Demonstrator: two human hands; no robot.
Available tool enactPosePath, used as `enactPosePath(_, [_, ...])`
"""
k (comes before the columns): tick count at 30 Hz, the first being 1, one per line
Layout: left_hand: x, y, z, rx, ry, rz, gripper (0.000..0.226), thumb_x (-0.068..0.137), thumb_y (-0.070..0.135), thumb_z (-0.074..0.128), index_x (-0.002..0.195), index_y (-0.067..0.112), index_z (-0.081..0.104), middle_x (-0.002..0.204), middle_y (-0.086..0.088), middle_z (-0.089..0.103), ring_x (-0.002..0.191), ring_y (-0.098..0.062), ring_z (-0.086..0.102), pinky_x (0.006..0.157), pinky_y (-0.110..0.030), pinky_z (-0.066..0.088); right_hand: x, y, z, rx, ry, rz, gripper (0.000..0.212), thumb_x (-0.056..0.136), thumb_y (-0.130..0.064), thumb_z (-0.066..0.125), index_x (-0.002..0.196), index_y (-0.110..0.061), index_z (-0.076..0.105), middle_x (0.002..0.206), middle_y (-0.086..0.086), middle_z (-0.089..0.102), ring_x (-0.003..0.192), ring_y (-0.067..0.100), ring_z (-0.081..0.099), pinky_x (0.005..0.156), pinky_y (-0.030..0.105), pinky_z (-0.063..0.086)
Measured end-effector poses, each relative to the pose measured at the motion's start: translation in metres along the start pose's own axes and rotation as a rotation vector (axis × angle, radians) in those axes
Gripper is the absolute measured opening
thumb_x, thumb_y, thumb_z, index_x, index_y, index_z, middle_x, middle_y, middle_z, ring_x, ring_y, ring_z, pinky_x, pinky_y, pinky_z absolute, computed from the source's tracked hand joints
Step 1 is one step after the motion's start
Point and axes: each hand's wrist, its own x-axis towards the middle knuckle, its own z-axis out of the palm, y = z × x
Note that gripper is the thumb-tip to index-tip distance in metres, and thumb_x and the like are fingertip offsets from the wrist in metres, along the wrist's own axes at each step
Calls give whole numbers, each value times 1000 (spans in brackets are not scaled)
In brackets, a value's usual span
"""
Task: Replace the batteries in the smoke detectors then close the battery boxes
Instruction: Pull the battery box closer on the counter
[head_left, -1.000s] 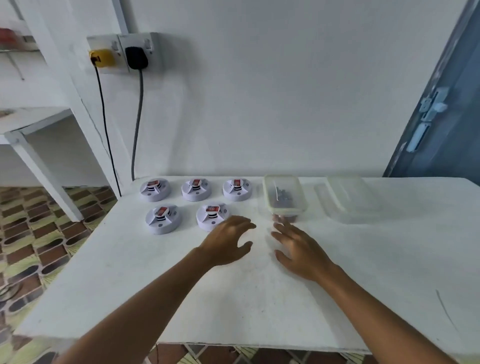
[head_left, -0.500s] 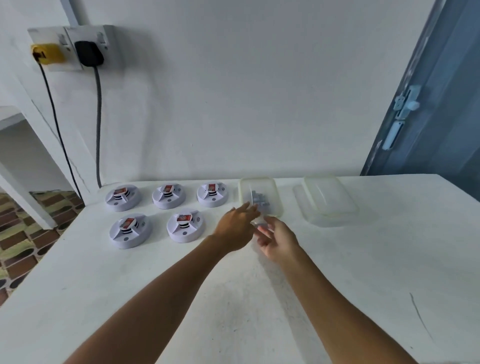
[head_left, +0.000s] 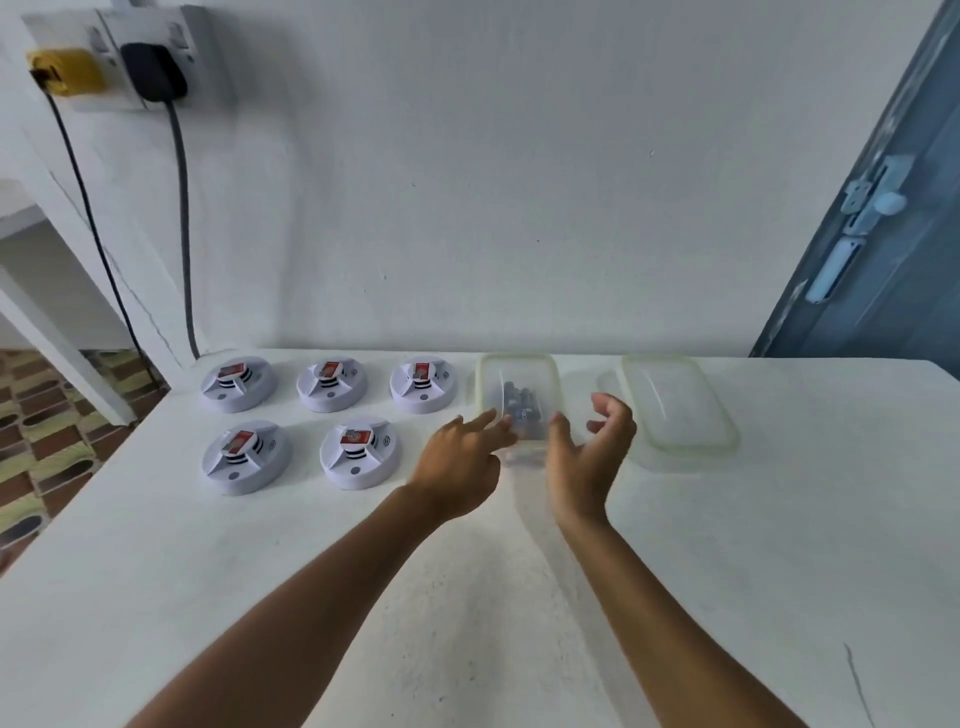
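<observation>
A plain white wall (head_left: 467, 182) fills the far side, meeting the back edge of a white table (head_left: 415, 597) with a faintly gritty top. High on the wall's left hangs a double socket (head_left: 111, 57) holding a yellow plug (head_left: 62, 70) and a black plug (head_left: 153, 70), their two dark cables dropping behind the table's left corner. A blue-grey door (head_left: 893, 234) with a pale latch stands at far right. Low on the left, patterned brown-and-green floor tiles (head_left: 47, 415) show beneath a slanted white beam (head_left: 57, 353).
</observation>
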Motion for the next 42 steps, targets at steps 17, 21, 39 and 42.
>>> enactPosePath(17, [-20, -8, 34, 305, 141, -297, 66, 97, 61, 13, 141, 26, 47, 161, -11, 15, 149, -37, -2, 109, -73, 2, 128, 17, 25, -1130, -1008, -686, 76, 96, -62, 11, 150, -12, 29, 162, 9, -11, 146, 34, -19, 118, 51, -5])
enactPosePath(21, [-2, -33, 17, 280, 32, -361, 83, 86, 70, -3, 147, 32, 37, 163, -4, -1, 147, -29, -20, 110, -69, -7, 111, 9, 4, -1182, -946, -679, 86, 92, -67, 7, 148, -8, 35, 161, 9, -14, 145, 33, -24, 119, 50, -7])
enactPosePath(39, [37, -60, -6, 192, -129, -166, 76, 91, 68, 28, 148, 18, 32, 161, 1, 19, 150, -21, -7, 111, -71, -2, -23, 12, -3, -26, -577, 278, 8, 90, -14, 63, 86, -7, 64, 77, 2, 64, 67, 10, 58, 60, 18, 44])
enactPosePath(42, [38, -59, -7, 162, -137, -183, 76, 90, 69, 32, 148, 19, 34, 161, 1, 19, 150, -21, -6, 111, -71, -1, -23, 8, 10, 453, -360, 946, 24, 87, -23, 69, 104, -7, 64, 89, 8, 64, 76, 18, 63, 57, 24, 44])
